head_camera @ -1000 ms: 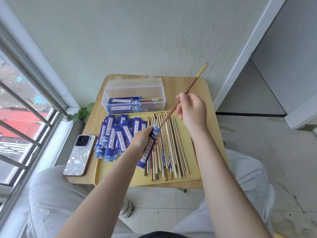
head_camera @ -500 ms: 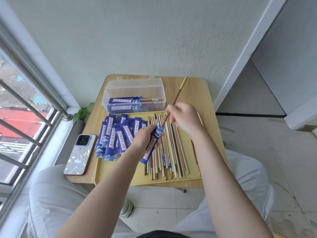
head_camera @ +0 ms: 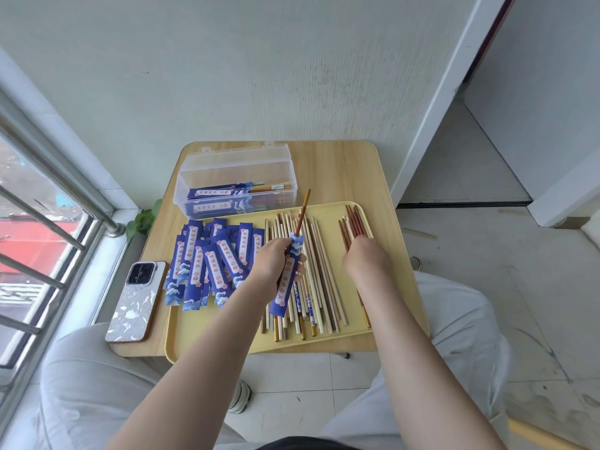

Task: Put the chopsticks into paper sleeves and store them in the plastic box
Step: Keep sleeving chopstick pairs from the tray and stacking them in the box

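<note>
So my left hand (head_camera: 272, 261) is wrapped around one blue paper sleeve (head_camera: 288, 277), holding it up over the middle of the yellow tray (head_camera: 389, 306). A reddish-brown chopstick (head_camera: 302, 212) is partway in, its top end sticking out of the sleeve's mouth and pointing toward the far edge of the tray. My right hand (head_camera: 365, 258) is down on the small bunch of reddish chopsticks (head_camera: 352, 222) near the tray's right edge, fingers curled under out of sight, so I honestly can't tell if it's got hold of one. The big pile of loose chopsticks (head_camera: 316, 287) lies along the tray's middle, right under the sleeve. Empty sleeves (head_camera: 207, 264) are fanned over the tray's left side. The clear plastic box (head_camera: 237, 177) sits at the table's far left corner, open, with a few sleeved pairs inside. My phone (head_camera: 136, 300) rests on the table's left edge.
</note>
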